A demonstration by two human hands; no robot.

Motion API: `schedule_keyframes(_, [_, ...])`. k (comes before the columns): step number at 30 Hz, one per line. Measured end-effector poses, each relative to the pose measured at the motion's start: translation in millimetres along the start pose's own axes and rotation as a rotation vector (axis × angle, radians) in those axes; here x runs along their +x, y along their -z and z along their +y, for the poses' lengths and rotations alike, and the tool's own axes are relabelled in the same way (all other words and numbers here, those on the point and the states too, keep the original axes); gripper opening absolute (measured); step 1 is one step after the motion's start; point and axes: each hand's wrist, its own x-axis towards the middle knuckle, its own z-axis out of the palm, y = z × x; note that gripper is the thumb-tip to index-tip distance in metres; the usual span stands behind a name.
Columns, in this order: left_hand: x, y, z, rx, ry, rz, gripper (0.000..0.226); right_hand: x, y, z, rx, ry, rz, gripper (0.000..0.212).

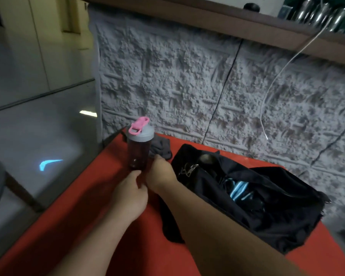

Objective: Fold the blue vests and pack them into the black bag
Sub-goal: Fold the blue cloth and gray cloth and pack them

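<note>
Blue vests [238,191] already lie inside the open black cloth bag [267,212].
Both hands meet left of it: left hand [127,193] and right hand [159,174] grip something dark, too blurred to tell.

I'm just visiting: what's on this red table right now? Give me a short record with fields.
surface: red table
bag: black bag, open, blue fabric visible inside
bottle: dark bottle, upright, grey lid with pink cap, left of the bag
cloth: grey cloth behind the bottle
left hand: at the bottle's base, grip unclear
right hand: beside the bottle's base, grip unclear
</note>
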Motion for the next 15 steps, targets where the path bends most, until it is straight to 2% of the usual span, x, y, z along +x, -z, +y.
schedule_keyframes(2, [8, -1, -1, -0.016, 0.004, 0.006, 0.044, 22, -4, 6, -0.108, -0.078, -0.016, 0.039])
schedule_keyframes(6, [19, 0, -2, -0.015, -0.017, -0.005, 0.045, 61, -14, 22, -0.297, -0.11, -0.104, 0.029])
schedule_keyframes(10, [26, 1, 0, -0.048, -0.017, 0.0, 0.045, 95, -29, 32, -0.429, -0.047, -0.219, 0.049])
schedule_keyframes(15, [25, -2, 1, -0.086, -0.04, -0.017, 0.046, 120, -53, 43, -0.525, -0.041, -0.202, 0.06])
